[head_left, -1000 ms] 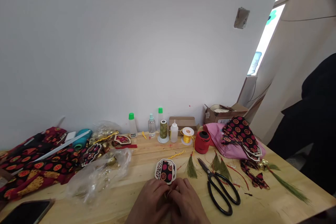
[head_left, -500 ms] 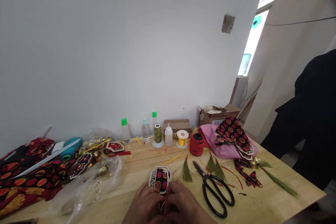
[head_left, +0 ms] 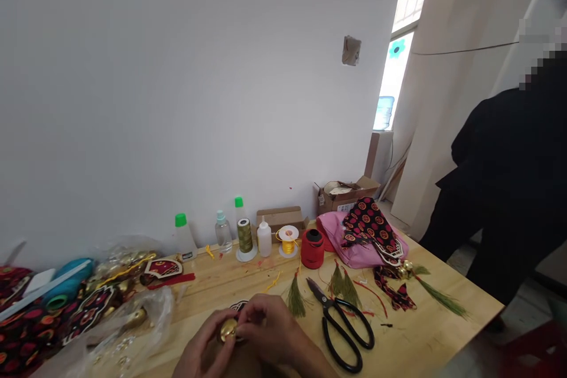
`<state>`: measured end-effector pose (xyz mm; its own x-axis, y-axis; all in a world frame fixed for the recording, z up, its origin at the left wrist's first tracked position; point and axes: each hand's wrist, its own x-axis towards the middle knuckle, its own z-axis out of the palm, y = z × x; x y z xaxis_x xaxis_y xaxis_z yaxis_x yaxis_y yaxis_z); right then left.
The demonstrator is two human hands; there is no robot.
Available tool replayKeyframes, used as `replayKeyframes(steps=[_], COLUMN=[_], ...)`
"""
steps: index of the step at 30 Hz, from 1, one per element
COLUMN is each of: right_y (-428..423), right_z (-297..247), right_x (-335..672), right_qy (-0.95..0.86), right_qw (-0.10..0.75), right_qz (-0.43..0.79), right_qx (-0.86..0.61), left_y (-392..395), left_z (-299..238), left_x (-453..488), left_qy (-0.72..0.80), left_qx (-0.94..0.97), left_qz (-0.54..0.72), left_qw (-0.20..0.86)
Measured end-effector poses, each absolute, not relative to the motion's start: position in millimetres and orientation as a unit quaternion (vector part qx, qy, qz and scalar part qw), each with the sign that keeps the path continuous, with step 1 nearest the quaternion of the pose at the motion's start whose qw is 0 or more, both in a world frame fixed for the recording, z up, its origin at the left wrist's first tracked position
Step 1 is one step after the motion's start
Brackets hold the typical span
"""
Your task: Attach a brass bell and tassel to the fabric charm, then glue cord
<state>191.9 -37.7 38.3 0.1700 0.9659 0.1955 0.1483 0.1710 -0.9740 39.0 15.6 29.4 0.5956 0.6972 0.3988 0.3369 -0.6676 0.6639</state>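
Observation:
My left hand (head_left: 201,342) is closed around a shiny gold bell (head_left: 228,329), thumb across its front. Beside it, the fingers of my right hand (head_left: 272,326) pinch together at the bell's right edge; what lies between the fingertips is too small to make out. Just behind both hands, a patterned fabric piece with a pale border (head_left: 239,306) shows only in part, the rest hidden by my fingers. To the right lie olive-green tassels (head_left: 296,298) and black-handled scissors (head_left: 341,325) with their blades pointing toward the wall.
Along the wall stand a green-capped bottle (head_left: 183,237), an olive thread spool (head_left: 244,237), a white squeeze bottle (head_left: 264,239), a yellow cord spool (head_left: 289,242) and a red thread cone (head_left: 312,248). A plastic bag (head_left: 150,319) lies left. A dark-clothed person (head_left: 500,159) stands right.
The view has turned right. My hands have come up off the table before the fabric piece, which they now largely cover. The gold bell now shows clearly in my left hand.

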Motion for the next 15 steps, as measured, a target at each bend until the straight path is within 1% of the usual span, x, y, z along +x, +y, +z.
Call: replayKeyframes(steps=[3, 5, 9, 15], right_y=[-20.4, -13.3, -9.7, -12.3], right_z=[39.6, 36.7, 27.8, 24.7], right_x=[195.4, 198.2, 201.0, 198.4], right_qy=[-0.483, -0.469, -0.44, -0.405], right_qw=[0.576, 0.587, 0.601, 0.616], right_qz=[0.438, 0.459, 0.492, 0.51], right_qx=[-0.494, -0.473, -0.45, -0.444], left_y=[23.4, 27.0, 27.4, 25.0], left_z=[48.8, 55.4, 50.5, 42.2], left_x=[48.6, 54.9, 62.3, 58.5], left_qy=[0.279, 0.285, 0.32, 0.301], left_qx=[0.862, 0.864, 0.843, 0.865], left_qz=[0.312, 0.293, 0.302, 0.294], left_qw=[0.287, 0.293, 0.309, 0.274])
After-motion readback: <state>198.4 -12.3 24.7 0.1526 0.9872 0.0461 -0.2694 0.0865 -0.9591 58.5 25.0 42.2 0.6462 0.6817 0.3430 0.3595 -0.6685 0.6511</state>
